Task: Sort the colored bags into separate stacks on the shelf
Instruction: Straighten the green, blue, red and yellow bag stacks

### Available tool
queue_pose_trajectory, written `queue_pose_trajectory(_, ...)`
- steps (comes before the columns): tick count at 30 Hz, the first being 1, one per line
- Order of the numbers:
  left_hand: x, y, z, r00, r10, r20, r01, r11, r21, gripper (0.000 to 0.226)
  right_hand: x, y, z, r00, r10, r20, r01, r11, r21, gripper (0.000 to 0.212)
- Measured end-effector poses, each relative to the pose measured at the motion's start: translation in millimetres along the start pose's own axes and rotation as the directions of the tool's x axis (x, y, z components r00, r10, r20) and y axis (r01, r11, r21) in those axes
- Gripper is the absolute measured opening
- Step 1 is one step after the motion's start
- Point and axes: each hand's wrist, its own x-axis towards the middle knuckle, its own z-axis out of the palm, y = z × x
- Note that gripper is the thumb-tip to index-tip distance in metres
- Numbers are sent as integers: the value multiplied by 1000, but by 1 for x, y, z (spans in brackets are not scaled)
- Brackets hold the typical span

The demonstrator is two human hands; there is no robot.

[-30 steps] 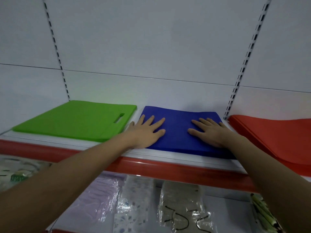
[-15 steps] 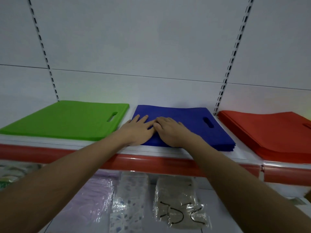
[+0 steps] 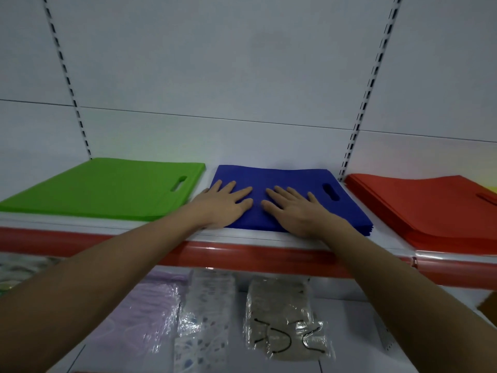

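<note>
Blue stack (image 3: 285, 179) sits mid-shelf, between green stack (image 3: 107, 187) on the left and red stack (image 3: 430, 208) on the right, apart from both, white shelf (image 3: 208, 184) showing in the gaps. Long axis runs left-right along the shelf edge; handle slot (image 3: 330, 192) at its right end. Both hands directly on top of blue, near its front-left half: left hand (image 3: 223, 203) over the front-left corner, heel overhanging the stack's left edge; right hand (image 3: 293, 208) just beside it toward centre, index tips close but not touching. Right hand nearer the slot and the red stack, left nearer green. Fingers of both straight and spread, palms flat, pressing down, nothing pinched or curled around. Likely squaring or flattening blue; all three colours look already separated. Front-right corner edges of blue look slightly fanned, may want a tidy
</note>
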Motion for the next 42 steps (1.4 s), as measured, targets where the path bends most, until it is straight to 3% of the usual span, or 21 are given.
queue_pose_trajectory(7,6,0,3,999,-25,-25,26,999,43,105,-23,50,-10,996,91,9,-90,992,-86,70)
queue_pose_trajectory(16,-1,5,-2,998,-56,22,57,998,-15,97,-30,71,-10,993,119,-26,-118,992,46,71)
queue_pose_trajectory(18,-7,10,-9,996,-63,69,67,996,-56,92,-31,71,-13,992,122,-26,-118,985,128,69)
queue_pose_trajectory(21,-27,26,-28,992,-88,94,115,935,-335,62,-39,67,-23,991,130,-43,-102,913,395,65)
queue_pose_trajectory(24,-40,29,-47,998,-42,39,55,869,-491,57,-50,63,-37,985,127,-117,-38,820,571,63)
queue_pose_trajectory(28,-45,31,-67,987,57,-151,-120,884,-453,51,-63,65,-65,963,93,-254,26,902,431,56)
queue_pose_trajectory(30,-52,29,-73,977,152,-147,-193,923,-333,44,-74,72,-78,962,55,-267,30,952,304,60)
queue_pose_trajectory(34,-65,15,-63,975,220,-17,-221,972,-78,53,-99,92,-81,998,62,-16,-60,992,111,90)
queue_pose_trajectory(36,-66,10,-57,974,227,-9,-227,973,-44,56,-104,97,-74,995,62,74,-68,994,81,96)
queue_pose_trajectory(42,-64,1,-50,969,247,-5,-247,967,-57,43,-94,101,-57,998,-9,63,-2,986,168,66)
